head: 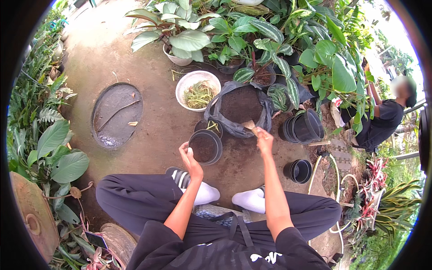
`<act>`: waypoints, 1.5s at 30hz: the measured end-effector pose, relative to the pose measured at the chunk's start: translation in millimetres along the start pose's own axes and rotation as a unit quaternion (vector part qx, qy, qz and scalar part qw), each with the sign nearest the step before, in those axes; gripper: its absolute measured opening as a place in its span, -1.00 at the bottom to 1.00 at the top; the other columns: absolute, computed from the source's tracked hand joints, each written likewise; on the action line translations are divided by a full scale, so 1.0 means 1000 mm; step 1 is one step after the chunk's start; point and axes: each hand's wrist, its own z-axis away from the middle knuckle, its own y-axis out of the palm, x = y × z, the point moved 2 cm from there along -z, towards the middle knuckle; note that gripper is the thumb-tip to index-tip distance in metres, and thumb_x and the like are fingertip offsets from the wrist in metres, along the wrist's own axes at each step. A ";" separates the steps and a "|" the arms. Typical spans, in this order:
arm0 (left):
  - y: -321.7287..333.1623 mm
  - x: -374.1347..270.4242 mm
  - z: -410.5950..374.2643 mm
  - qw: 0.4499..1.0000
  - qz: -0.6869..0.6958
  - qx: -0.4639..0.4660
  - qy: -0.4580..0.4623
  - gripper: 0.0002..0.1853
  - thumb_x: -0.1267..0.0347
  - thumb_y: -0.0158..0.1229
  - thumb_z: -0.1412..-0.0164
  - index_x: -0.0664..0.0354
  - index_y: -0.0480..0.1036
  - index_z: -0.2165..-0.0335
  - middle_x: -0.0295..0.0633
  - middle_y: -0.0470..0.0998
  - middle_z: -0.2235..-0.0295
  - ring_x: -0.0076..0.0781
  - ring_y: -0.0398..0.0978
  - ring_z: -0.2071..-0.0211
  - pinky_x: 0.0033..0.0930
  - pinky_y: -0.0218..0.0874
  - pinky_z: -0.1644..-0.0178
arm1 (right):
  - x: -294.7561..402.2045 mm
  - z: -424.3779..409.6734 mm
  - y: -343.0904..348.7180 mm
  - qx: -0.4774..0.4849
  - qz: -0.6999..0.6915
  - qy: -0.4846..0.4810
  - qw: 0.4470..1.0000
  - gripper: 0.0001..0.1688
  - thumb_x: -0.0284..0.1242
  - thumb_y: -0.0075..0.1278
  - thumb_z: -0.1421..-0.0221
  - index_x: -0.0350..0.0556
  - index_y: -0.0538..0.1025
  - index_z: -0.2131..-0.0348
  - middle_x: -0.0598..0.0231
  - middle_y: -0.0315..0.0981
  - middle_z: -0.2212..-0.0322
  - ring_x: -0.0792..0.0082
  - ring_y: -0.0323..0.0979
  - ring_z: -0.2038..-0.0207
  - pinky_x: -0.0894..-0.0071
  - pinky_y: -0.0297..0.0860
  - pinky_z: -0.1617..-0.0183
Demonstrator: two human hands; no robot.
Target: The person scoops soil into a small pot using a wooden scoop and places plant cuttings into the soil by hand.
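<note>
My left hand (191, 160) rests against the left side of a black plastic pot (204, 148) with dark soil in it, its fingers at the rim. With my right hand (264, 140) I grip a small trowel (250, 126), whose blade lies at the near edge of a black plastic bag (219, 113) of dark soil (241, 104). Another dark pot (219, 124) with a few green stems stands just behind the soil pot. A white basin (182, 81) holding cut yellow-green stems (199, 94) stands left of the bag.
Stacked black pots (302, 126) and a smaller stack (297, 171) stand to the right, near a pale hose (314, 170). A round dark lid-like disc (118, 116) with a stick lies left. Potted plants (179, 57) line the far side. A person (381, 118) sits at the right.
</note>
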 end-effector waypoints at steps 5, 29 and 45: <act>-0.009 0.001 0.004 1.000 -0.008 0.014 -0.011 -0.58 0.20 -0.18 -0.31 0.31 0.30 0.04 -0.11 0.35 0.13 -0.30 0.28 0.06 -0.27 0.03 -0.13 | 0.009 0.037 0.037 -0.031 -0.094 0.035 0.994 -0.67 -0.41 0.05 -0.24 -0.20 0.59 0.05 0.60 0.37 0.57 0.76 0.15 0.60 0.66 0.13 0.53; -0.012 0.041 0.000 0.995 0.076 0.018 -0.069 -0.47 0.02 -0.25 -0.40 0.27 0.25 -0.01 -0.16 0.34 0.06 -0.38 0.23 -0.04 -0.32 -0.06 -0.21 | 0.126 0.152 0.034 0.155 -0.245 0.080 0.954 -0.51 -0.31 0.06 -0.27 -0.23 0.48 -0.08 0.64 0.18 0.62 0.77 0.01 0.62 0.66 0.02 0.54; -0.008 0.017 -0.009 0.998 0.056 0.021 -0.005 -0.46 0.05 -0.24 -0.38 0.31 0.23 -0.04 -0.09 0.31 -0.02 -0.30 0.21 -0.11 -0.29 -0.09 -0.25 | 0.129 0.178 0.061 0.286 -0.104 0.058 0.951 -0.63 -0.40 0.05 -0.25 -0.10 0.56 -0.02 0.55 0.55 0.29 0.79 0.14 0.52 0.73 0.17 0.47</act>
